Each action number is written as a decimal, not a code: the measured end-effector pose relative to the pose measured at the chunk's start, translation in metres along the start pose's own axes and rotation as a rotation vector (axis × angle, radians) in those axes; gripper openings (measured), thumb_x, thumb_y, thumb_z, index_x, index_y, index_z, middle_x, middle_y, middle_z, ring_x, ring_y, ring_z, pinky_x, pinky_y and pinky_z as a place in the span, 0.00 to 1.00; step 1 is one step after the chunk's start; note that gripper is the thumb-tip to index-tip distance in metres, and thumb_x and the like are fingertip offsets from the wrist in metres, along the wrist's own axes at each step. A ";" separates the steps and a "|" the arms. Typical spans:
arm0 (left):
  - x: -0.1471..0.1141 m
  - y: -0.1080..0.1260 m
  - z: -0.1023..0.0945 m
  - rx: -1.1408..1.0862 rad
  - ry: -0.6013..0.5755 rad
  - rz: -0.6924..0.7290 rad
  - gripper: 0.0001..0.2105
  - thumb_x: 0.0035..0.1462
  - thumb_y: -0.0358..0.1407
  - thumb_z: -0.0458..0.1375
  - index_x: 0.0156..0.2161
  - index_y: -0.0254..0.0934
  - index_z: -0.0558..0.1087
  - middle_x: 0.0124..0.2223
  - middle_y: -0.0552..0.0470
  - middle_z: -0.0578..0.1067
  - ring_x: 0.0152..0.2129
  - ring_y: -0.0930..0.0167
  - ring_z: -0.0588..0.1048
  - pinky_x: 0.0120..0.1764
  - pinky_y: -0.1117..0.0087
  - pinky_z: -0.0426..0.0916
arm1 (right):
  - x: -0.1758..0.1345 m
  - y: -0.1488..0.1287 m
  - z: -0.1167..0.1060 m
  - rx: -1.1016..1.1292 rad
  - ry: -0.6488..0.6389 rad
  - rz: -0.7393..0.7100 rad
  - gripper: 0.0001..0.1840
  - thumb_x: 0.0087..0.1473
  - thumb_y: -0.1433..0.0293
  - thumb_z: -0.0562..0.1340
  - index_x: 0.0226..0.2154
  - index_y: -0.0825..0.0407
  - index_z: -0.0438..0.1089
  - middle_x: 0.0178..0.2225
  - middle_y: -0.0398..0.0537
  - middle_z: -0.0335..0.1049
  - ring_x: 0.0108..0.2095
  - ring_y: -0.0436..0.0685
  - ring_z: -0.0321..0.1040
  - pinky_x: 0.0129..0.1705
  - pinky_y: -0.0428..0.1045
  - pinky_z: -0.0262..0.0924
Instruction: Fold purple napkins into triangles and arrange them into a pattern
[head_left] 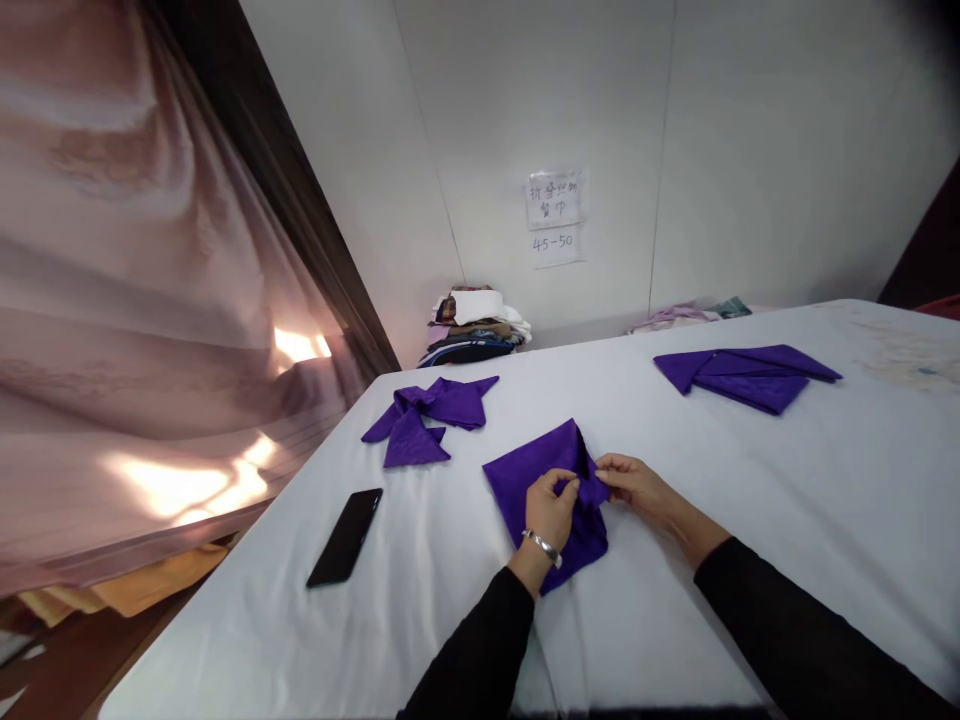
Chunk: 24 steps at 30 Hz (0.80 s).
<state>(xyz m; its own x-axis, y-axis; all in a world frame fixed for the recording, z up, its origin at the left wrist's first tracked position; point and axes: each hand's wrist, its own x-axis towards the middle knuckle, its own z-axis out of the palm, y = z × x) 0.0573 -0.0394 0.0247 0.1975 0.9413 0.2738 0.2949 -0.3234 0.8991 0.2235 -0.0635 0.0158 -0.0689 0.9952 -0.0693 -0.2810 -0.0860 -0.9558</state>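
Observation:
A purple cloth napkin [529, 465], partly folded, lies on the white-covered table in front of me. My left hand [551, 510], a silver bracelet at its wrist, reaches over the napkin and pinches a fold near its right side. On the right edge, my right hand [630, 485] grips the napkin's corner between thumb and fingers. Part of the napkin's middle is hidden under my left hand. Farther left sits a purple napkin folded into a knotted, bow-like shape [420, 415]. At the back right lies another purple napkin in flat, pointed folds [750, 375].
A black phone [345, 538] lies on the white tablecloth [427, 620] at left. Folded clothes [474, 325] are stacked beyond the far edge, by a wall with handwritten paper signs [556, 215]. A pink curtain [150, 300] hangs at left.

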 end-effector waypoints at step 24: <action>0.053 0.076 -0.178 -0.198 -0.048 -0.089 0.14 0.39 0.42 0.66 0.31 0.36 0.73 0.28 0.55 0.74 0.23 0.75 0.70 0.29 0.73 0.65 | -0.055 -0.100 -0.087 -0.216 0.329 -0.353 0.10 0.51 0.59 0.58 0.37 0.42 0.67 0.45 0.45 0.70 0.46 0.60 0.66 0.40 0.54 0.65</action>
<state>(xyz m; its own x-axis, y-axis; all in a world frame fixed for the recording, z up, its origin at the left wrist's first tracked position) -0.0763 0.0028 0.1685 0.2242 0.9581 0.1785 0.1250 -0.2099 0.9697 0.3390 -0.1056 0.0903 0.3083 0.9266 0.2151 -0.0264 0.2344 -0.9718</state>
